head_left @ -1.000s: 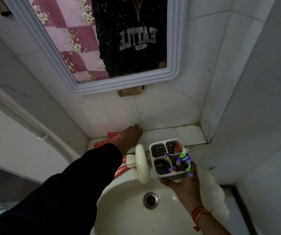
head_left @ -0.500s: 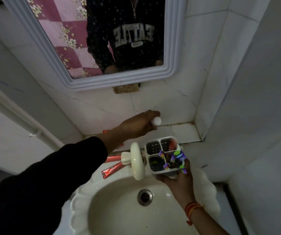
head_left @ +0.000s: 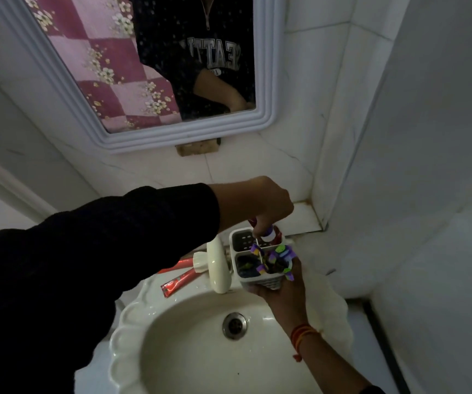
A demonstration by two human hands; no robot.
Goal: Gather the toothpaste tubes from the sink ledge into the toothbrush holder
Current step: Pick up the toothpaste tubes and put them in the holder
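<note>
From your head camera: your left hand (head_left: 260, 204) pinches a red toothpaste tube with a white cap (head_left: 269, 234), cap down, into a back compartment of the white four-compartment plastic toothbrush holder (head_left: 243, 240). Your right hand (head_left: 281, 288) clasps the holder from beneath, over the cream ceramic sink (head_left: 132, 311). Another red toothpaste tube (head_left: 179, 281) lies on the ledge; its print is unreadable. The mirror (head_left: 155, 66) reflects "SEATT" reversed.

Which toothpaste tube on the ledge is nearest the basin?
Start at the cream tap behind the white sink. Two red toothpaste tubes lie on the ledge to its left. The nearer red tube shows its flat crimped end toward the basin; the farther one is mostly hidden.
</note>
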